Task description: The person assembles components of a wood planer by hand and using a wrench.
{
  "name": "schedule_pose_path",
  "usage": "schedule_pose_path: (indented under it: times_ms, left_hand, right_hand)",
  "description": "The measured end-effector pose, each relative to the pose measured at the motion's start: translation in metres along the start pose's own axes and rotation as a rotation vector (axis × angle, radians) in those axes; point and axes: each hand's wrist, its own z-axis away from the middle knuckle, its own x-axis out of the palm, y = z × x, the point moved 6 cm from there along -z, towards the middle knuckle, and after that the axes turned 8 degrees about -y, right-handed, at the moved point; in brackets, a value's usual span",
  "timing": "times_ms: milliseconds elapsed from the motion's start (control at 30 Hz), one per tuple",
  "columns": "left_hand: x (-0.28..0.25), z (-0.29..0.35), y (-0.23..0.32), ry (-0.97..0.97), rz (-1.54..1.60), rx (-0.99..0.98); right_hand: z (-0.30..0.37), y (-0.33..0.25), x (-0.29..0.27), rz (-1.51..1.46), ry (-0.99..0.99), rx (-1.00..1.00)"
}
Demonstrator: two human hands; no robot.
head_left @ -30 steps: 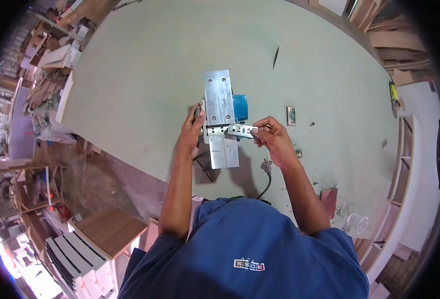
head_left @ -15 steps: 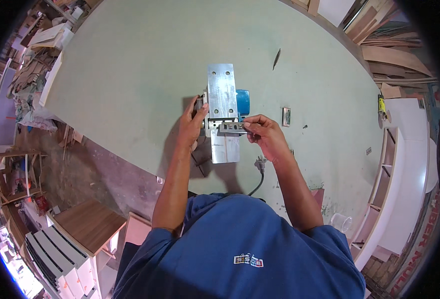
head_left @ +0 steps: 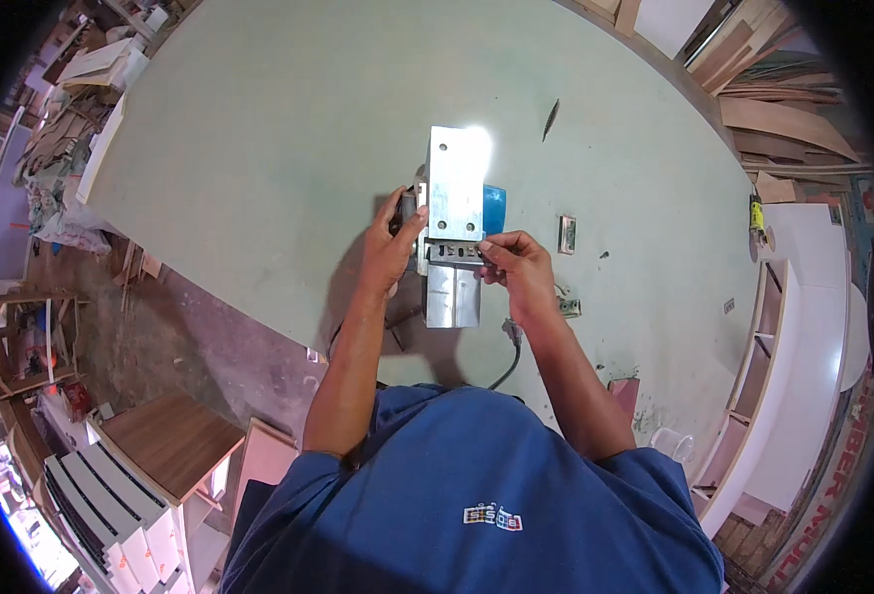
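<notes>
An electric hand planer (head_left: 456, 188) with a blue body is turned so its two-part metal sole faces up, the far plate catching bright glare. My left hand (head_left: 390, 240) is wrapped round the planer's left side, thumb near the edge of the far plate. Between the two plates lies a slotted metal blade holder (head_left: 454, 251), set across the gap at the cutter drum. My right hand (head_left: 519, 267) pinches this holder's right end between thumb and fingers. The drum beneath it is mostly hidden.
On the green-grey table (head_left: 289, 129) lie a small metal block (head_left: 567, 236) and another metal part (head_left: 569, 302) by my right wrist. A dark slim tool (head_left: 552, 117) lies farther off. The power plug (head_left: 512, 330) and cord are near my body. A clear cup (head_left: 673, 444) stands at right.
The blade holder has shifted left and now sits squarely across the gap between the plates. The planer has moved slightly right and tilted, bringing glare onto its far plate.
</notes>
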Motion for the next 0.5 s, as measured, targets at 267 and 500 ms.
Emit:
schedule_pose_path:
  times_ms: [267, 500]
  left_hand:
    - [0.000, -0.002, 0.003, 0.033, 0.038, -0.042]
    - [-0.001, -0.003, 0.001, 0.040, 0.046, -0.048]
  right_hand:
    - [-0.005, -0.004, 0.003, 0.086, 0.081, -0.143]
    - [-0.004, -0.009, 0.013, 0.212, 0.134, -0.129]
